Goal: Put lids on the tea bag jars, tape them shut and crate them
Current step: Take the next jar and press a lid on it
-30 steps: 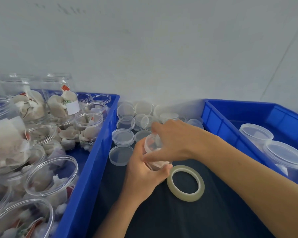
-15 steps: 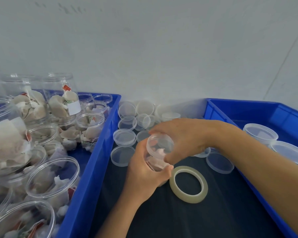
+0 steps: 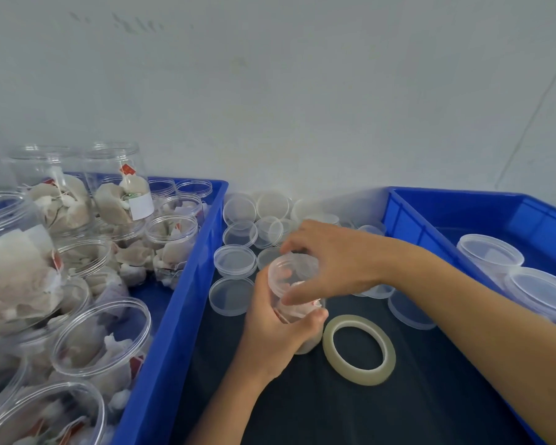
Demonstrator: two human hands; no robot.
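From the head camera, your left hand (image 3: 275,329) wraps round a small clear jar (image 3: 297,300) of tea bags, fingers and thumb curled about its body, holding it just above the dark worktop (image 3: 350,412) midway between the two crates. Your right hand (image 3: 331,255) reaches over from the right, its fingertips and thumb pinching the clear lid (image 3: 291,271) that sits on the jar's mouth. A roll of tape (image 3: 358,350) lies flat on the worktop just beside the jar, to its right, not touched by either hand. Loose lids (image 3: 235,260) are scattered toward the worktop's far edge, against the wall. The blue crate on the left (image 3: 187,303) is packed with open jars of tea bags (image 3: 170,242), some stacked. The blue crate on the right (image 3: 430,226) holds two lidded jars (image 3: 490,255) near its right side.
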